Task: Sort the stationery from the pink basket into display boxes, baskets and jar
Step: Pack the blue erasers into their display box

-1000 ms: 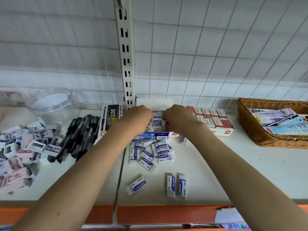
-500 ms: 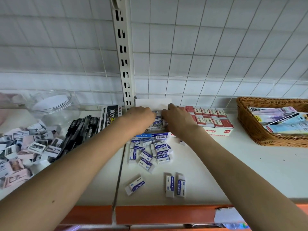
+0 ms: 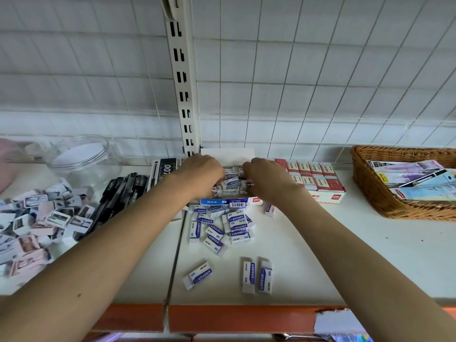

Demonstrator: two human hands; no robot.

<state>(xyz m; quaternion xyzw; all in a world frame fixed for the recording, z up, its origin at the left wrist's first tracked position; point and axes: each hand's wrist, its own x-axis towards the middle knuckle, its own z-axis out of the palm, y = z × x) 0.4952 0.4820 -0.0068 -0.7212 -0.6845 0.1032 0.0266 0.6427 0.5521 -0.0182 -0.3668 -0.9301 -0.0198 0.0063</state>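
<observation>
A white and blue eraser display box [image 3: 229,201] stands at the back of the shelf with several erasers [image 3: 232,182] inside. My left hand [image 3: 201,175] and my right hand [image 3: 265,177] reach into it from either side, fingers curled down among those erasers. Whether either hand grips one is hidden by the knuckles. A loose pile of white and blue erasers [image 3: 222,228] lies just in front of the box. Three more erasers [image 3: 251,274] lie apart nearer the shelf's front edge.
A red display box [image 3: 313,180] of small boxes sits right of the eraser box; a wicker basket [image 3: 370,188] with packets is far right. Black pens [image 3: 118,196], a heap of sharpeners [image 3: 37,218] and a clear jar [image 3: 81,159] are left. The pink basket [image 3: 7,164] shows at the left edge.
Both hands stay in the eraser box; they have shifted slightly apart and the erasers between them show more. The loose erasers lie where they were.
</observation>
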